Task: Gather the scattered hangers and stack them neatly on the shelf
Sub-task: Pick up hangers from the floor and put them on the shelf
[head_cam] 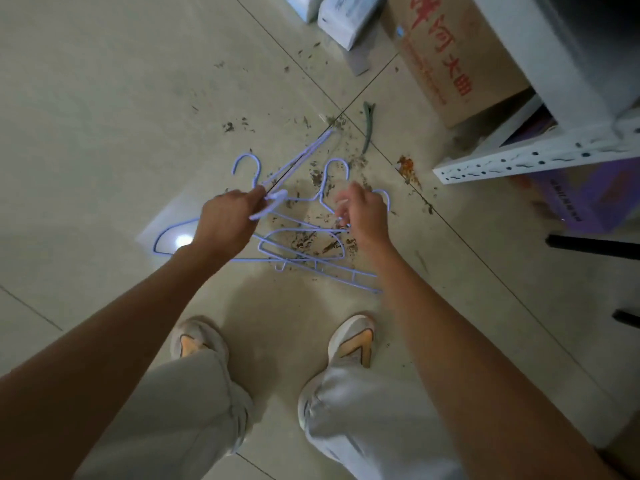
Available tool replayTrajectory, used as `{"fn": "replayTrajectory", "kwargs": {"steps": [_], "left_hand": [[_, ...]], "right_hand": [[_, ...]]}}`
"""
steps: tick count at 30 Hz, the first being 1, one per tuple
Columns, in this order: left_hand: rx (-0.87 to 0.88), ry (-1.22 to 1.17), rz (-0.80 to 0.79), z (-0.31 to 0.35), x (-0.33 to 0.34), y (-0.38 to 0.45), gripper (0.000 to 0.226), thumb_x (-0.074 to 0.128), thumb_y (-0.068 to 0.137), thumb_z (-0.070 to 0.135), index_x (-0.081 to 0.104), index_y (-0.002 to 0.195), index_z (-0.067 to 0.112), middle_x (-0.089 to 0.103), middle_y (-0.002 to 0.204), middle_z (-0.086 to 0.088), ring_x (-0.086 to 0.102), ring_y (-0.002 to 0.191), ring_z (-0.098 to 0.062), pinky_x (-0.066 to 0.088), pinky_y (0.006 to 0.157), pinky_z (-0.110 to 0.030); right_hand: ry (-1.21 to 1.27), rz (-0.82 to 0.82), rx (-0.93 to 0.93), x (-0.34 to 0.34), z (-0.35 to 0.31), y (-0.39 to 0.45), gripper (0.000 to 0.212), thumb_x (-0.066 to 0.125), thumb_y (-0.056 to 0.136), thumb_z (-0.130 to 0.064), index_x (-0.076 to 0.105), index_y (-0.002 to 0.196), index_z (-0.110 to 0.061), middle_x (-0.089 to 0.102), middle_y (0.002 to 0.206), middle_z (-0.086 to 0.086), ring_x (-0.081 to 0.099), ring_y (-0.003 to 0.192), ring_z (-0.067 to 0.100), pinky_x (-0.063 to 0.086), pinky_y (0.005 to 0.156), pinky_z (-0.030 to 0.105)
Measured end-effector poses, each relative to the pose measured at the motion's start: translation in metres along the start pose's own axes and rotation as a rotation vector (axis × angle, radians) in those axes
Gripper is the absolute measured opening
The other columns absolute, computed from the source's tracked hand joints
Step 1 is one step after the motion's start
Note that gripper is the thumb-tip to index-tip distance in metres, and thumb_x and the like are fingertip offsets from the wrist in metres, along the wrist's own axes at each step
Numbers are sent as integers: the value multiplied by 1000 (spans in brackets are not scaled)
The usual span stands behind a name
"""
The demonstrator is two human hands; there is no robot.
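Note:
Several light-blue wire hangers [301, 244] lie tangled on the tiled floor in front of my feet. My left hand [227, 220] grips the necks of a few hangers [273, 199], whose hooks and bars stick out up and to the right. My right hand [363, 213] is curled over another hanger's neck [325, 192], pinching the wire near its hook. A white metal shelf [519, 161] stands at the right.
Dirt and dry debris [322, 237] are strewn on the floor under the hangers. A cardboard box [450, 57] and white packages [346, 19] sit at the top right. A green clip [369, 126] lies beyond the hangers. Purple boxes [588, 199] sit under the shelf.

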State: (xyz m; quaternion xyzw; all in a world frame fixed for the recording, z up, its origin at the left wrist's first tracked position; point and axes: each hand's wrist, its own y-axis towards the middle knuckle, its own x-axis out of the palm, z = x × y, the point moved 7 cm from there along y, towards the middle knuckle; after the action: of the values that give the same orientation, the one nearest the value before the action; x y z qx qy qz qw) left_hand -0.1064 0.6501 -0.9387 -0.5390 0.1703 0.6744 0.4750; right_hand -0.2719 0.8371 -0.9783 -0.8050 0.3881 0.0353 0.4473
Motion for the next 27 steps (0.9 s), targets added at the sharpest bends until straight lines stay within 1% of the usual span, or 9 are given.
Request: {"fn": "replayTrajectory", "kwargs": {"steps": [2, 4, 7, 10, 14, 17, 19, 21, 27], "left_hand": [[-126, -103, 38, -12, -8, -11, 22, 54, 105, 35, 64, 100, 17, 69, 73, -15, 66, 70, -44, 45, 58, -39], [-251, -252, 30, -22, -3, -21, 30, 48, 106, 39, 65, 94, 19, 67, 69, -5, 63, 70, -39, 49, 60, -40], [-369, -445, 14, -28, 14, -29, 31, 47, 106, 41, 69, 95, 23, 60, 68, 9, 61, 73, -29, 46, 64, -37], [-459, -640, 36, -29, 25, -35, 33, 46, 105, 44, 72, 107, 24, 66, 78, -8, 64, 74, -34, 57, 65, -49], [-501, -758, 101, -24, 0, -53, 32, 43, 109, 34, 70, 111, 17, 56, 73, 3, 61, 73, -26, 55, 57, -41], [-572, -826, 146, -15, -51, -77, 34, 40, 110, 35, 70, 111, 19, 49, 76, -3, 51, 61, -20, 50, 44, -30], [-586, -864, 138, 0, -94, -95, 34, 40, 109, 35, 70, 113, 19, 47, 75, -1, 47, 59, -16, 49, 45, -30], [-572, -909, 114, 22, -143, -114, 32, 41, 106, 30, 69, 116, 16, 47, 74, 0, 46, 63, -18, 49, 49, -31], [-557, -999, -92, 93, -294, -178, 28, 40, 103, 5, 66, 111, -1, 65, 85, -14, 57, 66, -27, 50, 67, -36]], "right_hand": [[-482, 34, -4, -3, 10, 18, 34, 46, 105, -30, 69, 115, -7, 73, 107, 18, 67, 87, 28, 54, 74, 36], [-727, -41, -42, 19, 17, 35, 34, 51, 104, -29, 60, 129, -9, 68, 121, 13, 67, 106, 33, 56, 82, 41], [-880, -12, -171, 54, 26, 55, 29, 59, 100, -26, 58, 124, -9, 66, 118, 11, 67, 102, 34, 42, 69, 34], [-997, 25, -269, 71, 32, 59, 15, 62, 99, -25, 64, 108, -13, 70, 107, 9, 69, 97, 33, 39, 68, 32], [-1078, -74, -358, 62, 25, 33, 17, 55, 103, -26, 68, 99, -15, 69, 100, 9, 69, 94, 34, 48, 70, 36], [-1031, -184, -381, 32, 9, -23, 23, 52, 106, -30, 70, 111, -17, 70, 104, 12, 69, 97, 36, 52, 74, 40], [-987, -248, -408, 12, -9, -72, 25, 51, 107, -30, 69, 120, -18, 69, 102, 13, 68, 98, 38, 54, 76, 42], [-957, -251, -420, -10, -35, -127, 24, 49, 107, -34, 68, 110, -20, 67, 88, 10, 69, 96, 39, 52, 72, 41], [-813, -64, -219, -97, -117, -305, 32, 39, 109, -39, 59, 128, -22, 72, 103, 15, 69, 99, 39, 53, 77, 42]]}}
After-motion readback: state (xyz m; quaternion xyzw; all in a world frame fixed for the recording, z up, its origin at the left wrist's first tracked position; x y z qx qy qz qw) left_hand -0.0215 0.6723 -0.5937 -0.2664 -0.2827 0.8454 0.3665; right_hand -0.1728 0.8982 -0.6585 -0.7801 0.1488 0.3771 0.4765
